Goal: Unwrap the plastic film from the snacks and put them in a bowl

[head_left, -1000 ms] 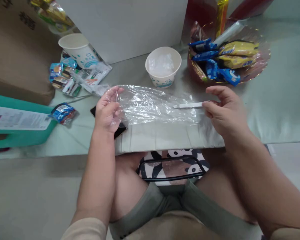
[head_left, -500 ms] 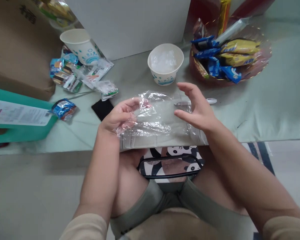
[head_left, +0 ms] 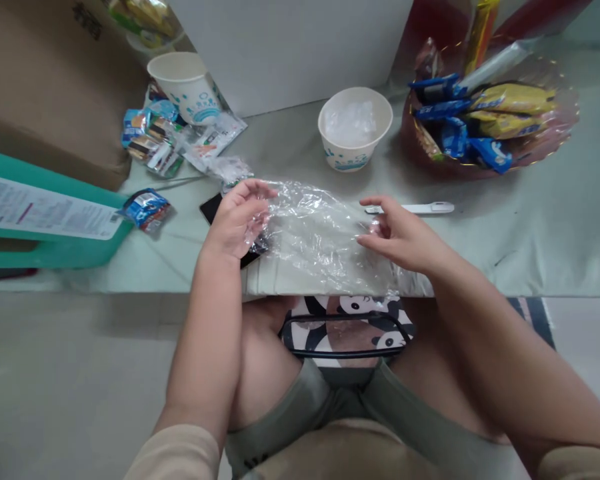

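Note:
A crinkled sheet of clear plastic film (head_left: 317, 233) is stretched between my two hands, over the front of the table. My left hand (head_left: 240, 217) grips its left side, fingers curled into it. At the right edge is my right hand (head_left: 400, 233), with thumb and index finger apart and the other fingers bent against the film. Just behind that hand lies a white slim-handled tool (head_left: 425, 209), its tip partly covered. A dark phone (head_left: 211, 207) is partly hidden under my left hand. Beyond the film stands a paper cup (head_left: 350, 157) holding something translucent white.
To the right is a pink gold-rimmed bowl (head_left: 555, 143) of wrapped snacks. At the left are another paper cup (head_left: 183, 73), snack packets (head_left: 160, 143), a blue packet (head_left: 149, 210), a green-framed panel (head_left: 55, 257) and a cardboard box (head_left: 45, 80). A white box (head_left: 295, 47) stands behind.
My right hand has come to the film's right edge, its fingers nearer together. My left hand still holds the film, now over the phone. The camera view has shifted slightly left.

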Action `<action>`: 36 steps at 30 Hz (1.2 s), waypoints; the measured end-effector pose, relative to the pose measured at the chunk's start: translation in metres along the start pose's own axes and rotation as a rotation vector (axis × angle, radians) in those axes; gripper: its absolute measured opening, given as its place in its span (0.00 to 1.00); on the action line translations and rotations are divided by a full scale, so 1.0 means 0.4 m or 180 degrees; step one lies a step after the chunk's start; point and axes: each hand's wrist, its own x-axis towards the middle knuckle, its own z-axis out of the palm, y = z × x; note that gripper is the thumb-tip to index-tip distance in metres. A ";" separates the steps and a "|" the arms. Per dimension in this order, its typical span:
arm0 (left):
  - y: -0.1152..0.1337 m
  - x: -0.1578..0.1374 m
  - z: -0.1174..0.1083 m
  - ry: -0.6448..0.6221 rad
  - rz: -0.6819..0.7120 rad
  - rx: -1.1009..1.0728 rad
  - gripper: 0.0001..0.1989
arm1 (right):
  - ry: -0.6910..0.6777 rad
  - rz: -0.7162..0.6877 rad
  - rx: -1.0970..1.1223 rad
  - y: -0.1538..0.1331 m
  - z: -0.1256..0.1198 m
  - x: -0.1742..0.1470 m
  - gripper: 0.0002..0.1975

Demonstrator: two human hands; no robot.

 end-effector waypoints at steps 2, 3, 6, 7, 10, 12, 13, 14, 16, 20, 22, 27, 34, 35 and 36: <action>-0.001 0.002 0.004 0.0149 0.0030 -0.0016 0.15 | -0.0367 0.0137 0.0207 0.007 -0.008 -0.017 0.31; -0.001 0.002 0.007 0.0123 0.0025 -0.0004 0.16 | -0.0395 0.0089 0.0279 0.010 -0.011 -0.023 0.32; 0.003 -0.005 0.022 -0.0290 -0.0083 0.0135 0.18 | 0.0020 -0.0222 0.0509 0.012 -0.012 -0.024 0.36; 0.003 -0.007 0.029 -0.0463 -0.0125 0.0188 0.19 | 0.0082 -0.0259 0.0655 0.011 -0.008 -0.019 0.38; 0.000 -0.013 0.051 -0.0789 -0.0120 0.0201 0.25 | -0.0425 -0.0098 0.1045 -0.001 0.015 0.007 0.29; -0.007 -0.017 0.067 -0.0716 0.0011 -0.0153 0.26 | -0.0690 -0.0010 0.1037 -0.013 0.029 0.022 0.15; -0.012 -0.019 0.075 -0.0599 0.0110 -0.0428 0.24 | -0.0635 -0.0008 0.1028 -0.020 0.035 0.028 0.12; -0.017 -0.021 0.084 -0.0475 0.0200 -0.0700 0.23 | -0.0461 -0.0028 0.1055 -0.025 0.039 0.031 0.11; -0.029 -0.029 0.106 -0.0370 0.0234 -0.1085 0.29 | 0.0056 -0.0085 0.1209 -0.032 0.044 0.034 0.11; -0.061 -0.043 0.155 -0.1033 -0.0401 -0.1132 0.34 | 0.0881 -0.0281 0.1251 -0.021 0.051 0.038 0.09; -0.079 -0.046 0.175 -0.1346 -0.0584 -0.0862 0.28 | 0.1165 -0.0416 0.1169 -0.011 0.053 0.042 0.10; -0.104 -0.042 0.195 -0.1062 -0.0400 -0.0041 0.10 | 0.1464 -0.0690 0.0885 -0.001 0.045 0.042 0.07; -0.079 -0.034 0.161 -0.1454 -0.0476 0.0426 0.20 | 0.1264 -0.1150 0.0927 0.015 0.019 0.033 0.16; -0.078 -0.034 0.156 -0.1585 -0.0473 0.0435 0.25 | 0.1188 -0.1172 0.0954 0.017 0.017 0.031 0.18; -0.079 -0.035 0.153 -0.1688 -0.0454 0.0437 0.29 | 0.1103 -0.1154 0.0972 0.017 0.014 0.029 0.19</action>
